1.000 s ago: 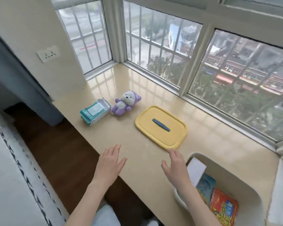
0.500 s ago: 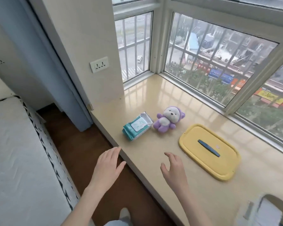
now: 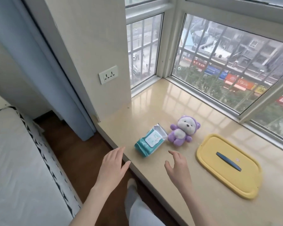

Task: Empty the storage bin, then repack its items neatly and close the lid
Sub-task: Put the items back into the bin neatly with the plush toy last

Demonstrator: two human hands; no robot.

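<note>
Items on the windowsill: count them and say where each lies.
3. The wipes pack lies near the windowsill front edge, the purple plush toy just right of it, the yellow lid farther right. Others may lie out of frame.

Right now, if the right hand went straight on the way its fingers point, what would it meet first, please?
Probably the wipes pack, at its end nearest the purple plush toy; how high the right hand hangs over the sill is unclear.
</note>
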